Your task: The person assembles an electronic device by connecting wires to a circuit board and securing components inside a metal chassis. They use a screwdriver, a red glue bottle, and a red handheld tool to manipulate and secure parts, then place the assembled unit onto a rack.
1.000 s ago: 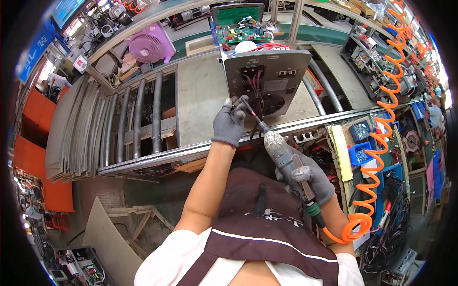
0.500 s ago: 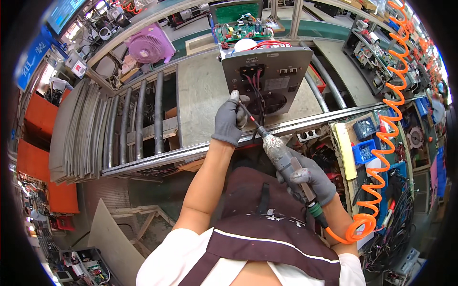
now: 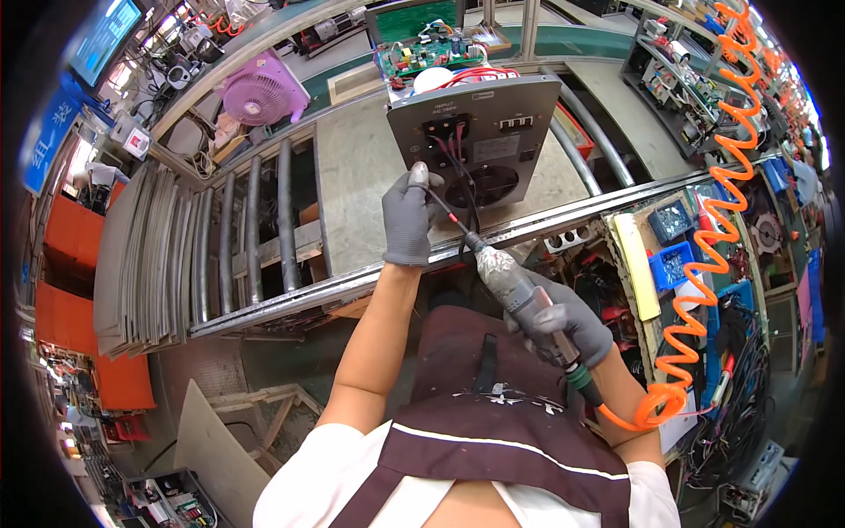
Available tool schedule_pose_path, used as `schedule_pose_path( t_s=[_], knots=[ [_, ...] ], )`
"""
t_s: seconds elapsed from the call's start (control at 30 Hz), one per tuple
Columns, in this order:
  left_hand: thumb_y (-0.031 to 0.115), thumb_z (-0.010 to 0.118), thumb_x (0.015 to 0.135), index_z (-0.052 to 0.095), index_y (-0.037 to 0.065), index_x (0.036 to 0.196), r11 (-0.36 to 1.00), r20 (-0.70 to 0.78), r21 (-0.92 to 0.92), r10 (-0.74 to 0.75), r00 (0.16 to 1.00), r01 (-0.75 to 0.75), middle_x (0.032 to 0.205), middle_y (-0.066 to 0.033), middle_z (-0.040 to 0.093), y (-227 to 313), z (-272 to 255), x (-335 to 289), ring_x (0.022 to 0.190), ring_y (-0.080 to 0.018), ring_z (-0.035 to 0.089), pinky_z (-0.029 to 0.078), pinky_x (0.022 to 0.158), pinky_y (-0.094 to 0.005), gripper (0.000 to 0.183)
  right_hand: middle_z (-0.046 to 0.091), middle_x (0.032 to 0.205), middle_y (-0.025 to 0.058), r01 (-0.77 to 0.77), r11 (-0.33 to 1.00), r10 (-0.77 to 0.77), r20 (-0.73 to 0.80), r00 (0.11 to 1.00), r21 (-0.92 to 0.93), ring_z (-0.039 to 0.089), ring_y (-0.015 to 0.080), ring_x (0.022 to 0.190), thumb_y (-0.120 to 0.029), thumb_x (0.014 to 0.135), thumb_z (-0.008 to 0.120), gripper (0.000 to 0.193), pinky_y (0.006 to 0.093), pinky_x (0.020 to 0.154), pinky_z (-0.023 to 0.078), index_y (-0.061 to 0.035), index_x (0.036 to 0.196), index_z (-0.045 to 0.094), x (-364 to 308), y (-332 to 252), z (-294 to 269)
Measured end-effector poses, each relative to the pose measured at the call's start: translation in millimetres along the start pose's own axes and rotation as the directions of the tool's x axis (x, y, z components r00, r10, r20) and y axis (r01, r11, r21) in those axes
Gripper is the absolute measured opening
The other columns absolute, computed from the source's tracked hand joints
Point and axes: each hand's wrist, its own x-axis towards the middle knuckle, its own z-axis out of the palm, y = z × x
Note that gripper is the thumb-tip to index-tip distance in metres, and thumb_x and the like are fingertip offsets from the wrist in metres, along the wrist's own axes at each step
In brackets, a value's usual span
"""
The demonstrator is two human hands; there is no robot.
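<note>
In front of me a dark grey panel [image 3: 484,125] of an electrical unit stands upright on the bench, with a round fan opening and cables [image 3: 459,167] hanging from a terminal block. My left hand [image 3: 407,216], in a grey glove, is at the panel's lower left edge with thumb and fingers closed; what they pinch is hidden. My right hand [image 3: 576,327], also gloved, is wrapped round a worn pneumatic screwdriver [image 3: 509,283]. Its thin bit slants up and left to the left fingertips, its tip close to the panel. A coiled orange air hose [image 3: 664,400] joins the tool's rear end.
Metal rollers [image 3: 287,216] run along the bench at left, beside stacked grey sheets [image 3: 145,255]. A purple fan [image 3: 261,95] and a green circuit board [image 3: 422,55] sit beyond. At right are blue screw bins [image 3: 672,266], a yellow strip [image 3: 636,267] and bundled black cables [image 3: 735,396].
The view has shifted a little, so the panel and left hand appear slightly further left. Both hands keep their grips, and the screwdriver still points at the left fingertips.
</note>
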Motion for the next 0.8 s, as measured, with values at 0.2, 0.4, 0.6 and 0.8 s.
schedule_pose_path(
  t_s=[0.2,0.4,0.6,0.8],
  knots=[
    [0.029,0.05,0.093,0.061,0.001,0.076,0.948,0.046,0.27,0.163,0.985,-0.17,0.055,0.0016,0.047,0.5,-1.0,7.0,0.044,-0.0039,0.035,0.027,0.042,-0.0223,0.035,0.059,0.087,0.0087,0.208,0.79,-0.364,-0.168,0.916,-0.577,0.056,0.0104,0.07,-0.028,0.053,0.07,0.094,0.0221,0.063,0.046,0.0,0.136,0.036,4.4,3.8,15.3],
    [0.029,0.05,0.094,0.06,0.002,0.078,0.994,0.027,0.078,0.08,0.996,-0.082,0.054,0.003,0.044,2.7,-1.2,-4.2,0.044,-0.0033,0.034,0.025,0.042,-0.0209,0.034,0.059,0.084,0.0098,0.138,0.978,-0.151,-0.075,0.986,-0.154,0.058,0.0118,0.068,-0.025,0.056,0.069,0.088,0.0233,0.057,0.046,-0.0006,0.135,0.038,-0.7,-5.4,9.2],
    [0.028,0.049,0.094,0.059,0.002,0.078,0.972,-0.01,0.117,0.208,0.978,-0.205,0.053,0.0038,0.041,-1.3,6.9,-4.6,0.045,-0.0028,0.033,0.024,0.042,-0.0205,0.032,0.061,0.092,0.009,0.278,0.906,-0.31,-0.052,0.949,-0.319,0.057,0.0079,0.075,-0.025,0.059,0.07,0.089,0.0207,0.067,0.046,0.0005,0.137,0.034,4.0,7.3,-1.4],
    [0.029,0.045,0.096,0.059,0.001,0.088,0.985,0.179,0.173,-0.015,0.984,-0.017,0.05,0.0056,0.034,-2.0,-7.9,-0.5,0.039,-0.0032,0.026,0.017,0.038,-0.0209,0.032,0.06,0.1,0.009,0.122,0.877,-0.195,-0.114,0.974,-0.465,0.056,0.0105,0.082,-0.026,0.054,0.071,0.095,0.0236,0.076,0.045,0.0005,0.138,0.034,-1.3,-0.3,-3.0]
  ],
)
